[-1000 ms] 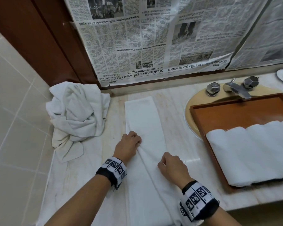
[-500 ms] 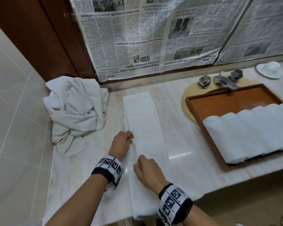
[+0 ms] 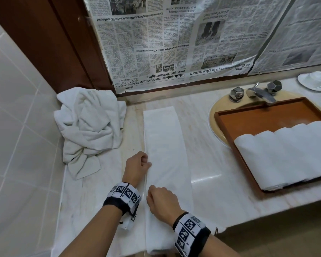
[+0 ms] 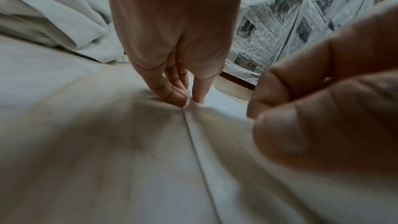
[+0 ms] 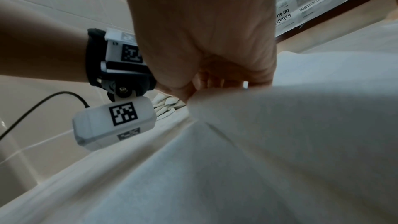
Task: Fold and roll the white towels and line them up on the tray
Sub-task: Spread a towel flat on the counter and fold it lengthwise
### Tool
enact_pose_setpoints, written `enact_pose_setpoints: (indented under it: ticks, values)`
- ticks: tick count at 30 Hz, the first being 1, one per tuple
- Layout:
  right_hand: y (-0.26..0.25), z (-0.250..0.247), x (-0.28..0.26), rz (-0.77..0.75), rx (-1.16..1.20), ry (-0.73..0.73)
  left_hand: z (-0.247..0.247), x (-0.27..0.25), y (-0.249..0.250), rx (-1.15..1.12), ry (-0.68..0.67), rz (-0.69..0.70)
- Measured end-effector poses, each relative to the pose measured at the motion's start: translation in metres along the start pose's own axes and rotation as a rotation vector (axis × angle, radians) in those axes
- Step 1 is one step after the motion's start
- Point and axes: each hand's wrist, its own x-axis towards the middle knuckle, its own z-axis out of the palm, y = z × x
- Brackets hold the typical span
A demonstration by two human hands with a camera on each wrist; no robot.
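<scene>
hands (image 3: 137, 164) pinching folded towel (image 3: 167, 145) edge

Both forearms reach forward over the worktop, banded at the wrists. The left hand (image 3: 137, 163) pinches with curled fingers; the right hand (image 3: 162, 202), nearer the front edge, seems to pinch likewise.
</scene>
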Motion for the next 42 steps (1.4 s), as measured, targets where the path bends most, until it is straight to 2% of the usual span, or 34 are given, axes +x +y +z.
enact_pose_setpoints:
  ticks: [3, 5, 8, 11, 16, 21, 24, 26, 28, 30, 32, 34, 42]
  values:
    - [0.004, -0.008, -0.005, -0.031, 0.007, -0.064, 0.0, 0.0, -0.001, 0.019, 0.033, -0.019]
    - [0.012, -0.022, -0.004, -0.063, 0.005, -0.051, 0.0, 0.0, -0.001, 0.04, 0.055, -0.032]
    - [0.04, -0.048, 0.011, -0.07, 0.0, 0.107, 0.003, -0.003, 0.005, 0.115, 0.074, -0.034]
    - [0.075, -0.071, 0.034, -0.003, -0.077, 0.253, 0.007, -0.005, 0.011, 0.241, 0.02, -0.089]
    - [0.107, -0.084, 0.055, 0.041, -0.206, 0.206, 0.007, 0.004, 0.019, 0.349, -0.03, -0.145]
    - [0.118, -0.077, 0.061, 0.053, -0.198, 0.239, 0.005, 0.01, 0.02, 0.294, -0.041, -0.315]
    - [0.116, -0.078, 0.066, 0.064, -0.213, 0.257, 0.008, 0.011, 0.024, 0.287, -0.041, -0.367]
    - [0.111, -0.079, 0.071, 0.036, -0.213, 0.269, 0.014, 0.012, 0.028, 0.333, 0.0, -0.292]
    - [0.105, -0.078, 0.08, -0.019, -0.227, 0.236, 0.023, 0.016, 0.034, 0.362, 0.042, -0.119]
    - [0.1, -0.075, 0.093, -0.071, -0.259, 0.168, 0.031, 0.021, 0.041, 0.409, -0.02, -0.013]
    - [0.098, -0.072, 0.106, -0.108, -0.287, 0.102, 0.041, 0.028, 0.041, 0.505, -0.126, -0.002]
    - [0.104, -0.073, 0.116, -0.114, -0.292, 0.07, 0.047, 0.035, 0.033, 0.594, -0.174, -0.02]
    - [0.135, -0.098, 0.145, -0.109, -0.324, 0.055, 0.041, 0.065, 0.022, 0.591, -0.132, -0.054]
